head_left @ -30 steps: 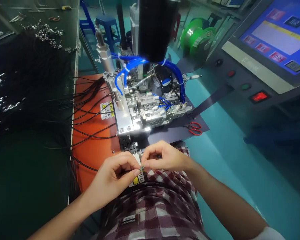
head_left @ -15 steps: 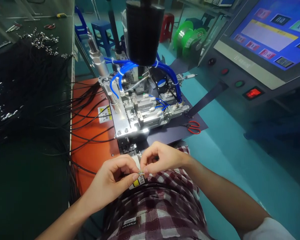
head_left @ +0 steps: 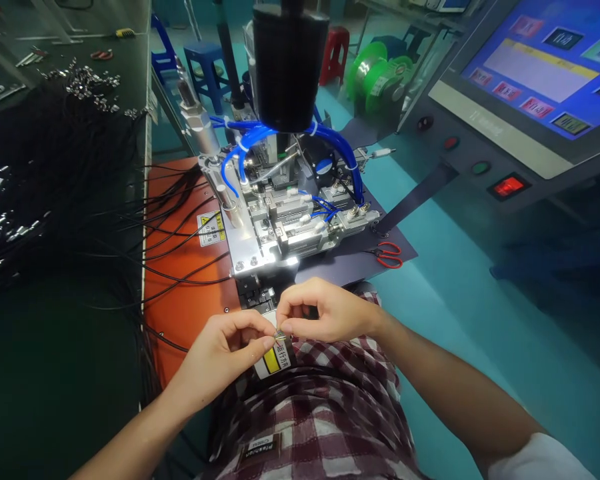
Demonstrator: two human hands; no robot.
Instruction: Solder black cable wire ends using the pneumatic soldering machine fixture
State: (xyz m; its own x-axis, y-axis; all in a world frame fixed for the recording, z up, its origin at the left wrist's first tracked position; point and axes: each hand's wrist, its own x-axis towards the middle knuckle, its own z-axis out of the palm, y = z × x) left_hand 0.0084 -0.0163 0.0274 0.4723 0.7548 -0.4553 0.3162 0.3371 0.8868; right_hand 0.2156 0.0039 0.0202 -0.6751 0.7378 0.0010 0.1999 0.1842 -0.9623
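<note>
A small shiny metal part (head_left: 281,336), too tiny to name, sits between my two hands just in front of the machine. The thumb and forefinger of my left hand (head_left: 230,347) pinch it from the left. From the right, the fingertips of my right hand (head_left: 327,312) close on its upper end, the other fingers curled. Below the part is a white and yellow label (head_left: 273,360) with printed characters. Just beyond my hands stands a metal bench machine (head_left: 290,220) with blue air hoses (head_left: 347,153). My fingers hide part of the small piece.
Black cables (head_left: 175,230) run over the orange plate (head_left: 180,307) from a large cable heap (head_left: 55,153) at left. Red-handled scissors (head_left: 389,255) lie right of the machine. A black cylinder (head_left: 290,73) hangs overhead. A touch-screen panel (head_left: 535,73) stands at right, a green spool (head_left: 375,73) behind.
Both hands have shifted slightly up, away from my body, with the small metal part. My right fingertips have moved a little left over it, and more of the label shows.
</note>
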